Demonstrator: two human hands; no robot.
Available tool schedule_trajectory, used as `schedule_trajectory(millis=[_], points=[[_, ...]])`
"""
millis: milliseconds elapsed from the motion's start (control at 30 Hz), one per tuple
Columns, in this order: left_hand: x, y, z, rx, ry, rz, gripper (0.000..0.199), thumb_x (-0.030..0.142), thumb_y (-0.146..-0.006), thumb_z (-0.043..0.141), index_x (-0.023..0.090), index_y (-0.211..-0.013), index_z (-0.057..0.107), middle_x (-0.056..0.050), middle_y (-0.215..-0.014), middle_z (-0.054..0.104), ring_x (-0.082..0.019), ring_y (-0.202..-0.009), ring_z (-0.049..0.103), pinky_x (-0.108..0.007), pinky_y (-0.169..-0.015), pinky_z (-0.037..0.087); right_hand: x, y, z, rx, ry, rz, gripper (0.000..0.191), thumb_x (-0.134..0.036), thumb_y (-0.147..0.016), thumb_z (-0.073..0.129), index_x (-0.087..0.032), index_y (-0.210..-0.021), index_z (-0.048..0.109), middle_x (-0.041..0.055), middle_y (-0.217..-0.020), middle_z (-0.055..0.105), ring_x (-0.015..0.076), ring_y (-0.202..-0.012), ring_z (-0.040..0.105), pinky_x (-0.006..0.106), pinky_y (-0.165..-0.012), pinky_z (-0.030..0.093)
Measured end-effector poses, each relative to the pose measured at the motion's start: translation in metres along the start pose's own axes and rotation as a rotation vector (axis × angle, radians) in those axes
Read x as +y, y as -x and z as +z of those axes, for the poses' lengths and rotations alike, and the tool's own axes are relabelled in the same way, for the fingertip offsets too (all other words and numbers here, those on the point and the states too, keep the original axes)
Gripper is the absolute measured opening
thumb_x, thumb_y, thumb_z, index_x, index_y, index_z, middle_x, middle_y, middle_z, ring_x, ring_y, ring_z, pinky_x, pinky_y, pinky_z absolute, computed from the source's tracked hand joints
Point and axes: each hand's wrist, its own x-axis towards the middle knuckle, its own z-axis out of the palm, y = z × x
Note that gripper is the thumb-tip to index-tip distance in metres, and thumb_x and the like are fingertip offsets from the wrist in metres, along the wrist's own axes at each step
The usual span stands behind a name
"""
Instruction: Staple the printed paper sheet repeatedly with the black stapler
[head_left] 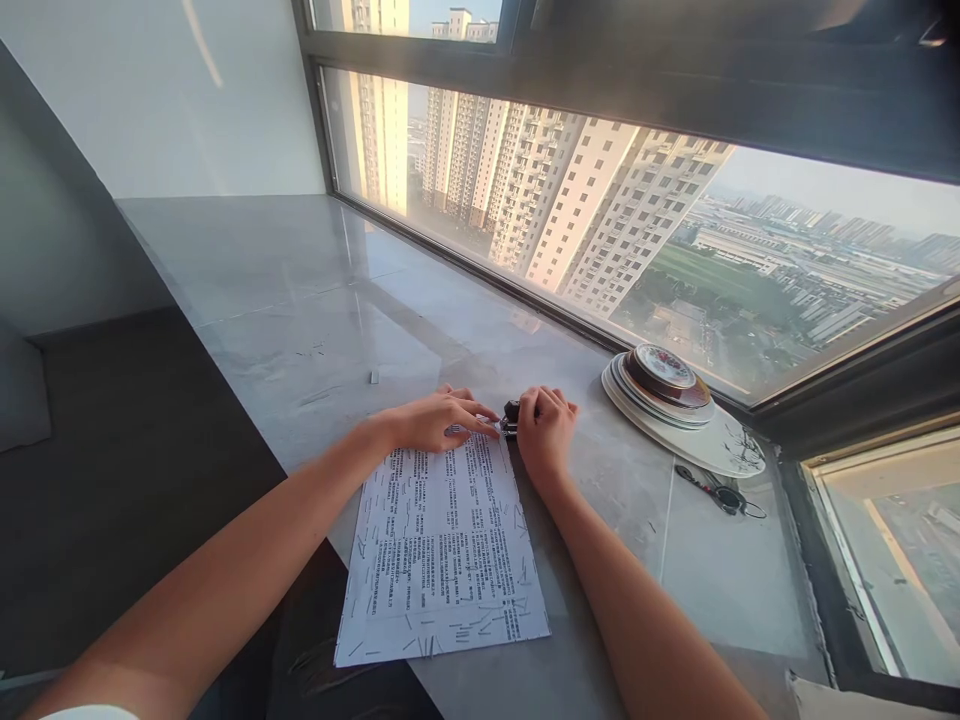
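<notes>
Printed paper point(450, 550) lies on the grey marble sill, its lower left part reaching past the sill's edge. Many staples are scattered over its sides and bottom. My right hand point(548, 425) is wrapped round a small black stapler point(511, 420) at the paper's top right corner. Beside it, my left hand point(442, 420) rests on the top edge of the paper, fingers spread and pointing toward the stapler's front. The stapler's jaws meet the paper corner, and most of its body is hidden by my right hand.
A stack of plates and round mats point(667, 390) stands at the right by the window point(525, 200). Keys with a dark fob point(724, 495) lie in front of it. A small grey piece point(373, 377) and loose staples are left of centre on the sill point(262, 290).
</notes>
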Motion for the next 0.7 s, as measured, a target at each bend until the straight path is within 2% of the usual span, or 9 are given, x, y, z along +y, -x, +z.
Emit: schedule_trajectory(millis=[167,433,700], points=[[-0.0018,-0.0004,0.0017,0.013,-0.002,0.011,0.05,0.013,-0.092,0.053,0.047,-0.128,0.063,0.002,-0.14,0.06,-0.025,-0.117,0.054,-0.052,-0.102,0.037,-0.0003,0.0001,0.0012,-0.016,-0.028,-0.007,0.043,-0.027,-0.104,0.03,-0.02,-0.066,0.05,0.0012,-0.07,0.06,0.018,-0.078,0.051,0.033,-0.08,0.028],[-0.0024,-0.0002,0.0016,0.025,0.057,0.028,0.045,0.016,-0.091,0.057,0.048,-0.119,0.069,0.003,-0.141,0.059,-0.025,-0.117,0.055,-0.052,-0.105,0.037,0.0016,-0.0007,0.0016,0.041,0.004,0.066,0.044,-0.032,-0.105,0.027,-0.02,-0.067,0.047,0.0032,-0.072,0.061,0.0199,-0.08,0.051,0.034,-0.08,0.028],[-0.002,-0.0003,0.0007,0.027,0.046,0.033,0.043,0.016,-0.091,0.057,0.042,-0.123,0.069,-0.001,-0.139,0.06,-0.025,-0.115,0.057,-0.051,-0.104,0.037,0.0062,-0.0025,-0.0002,0.094,-0.036,0.122,0.048,-0.038,-0.107,0.025,-0.02,-0.069,0.048,0.0035,-0.073,0.062,0.0203,-0.081,0.053,0.035,-0.081,0.028]])
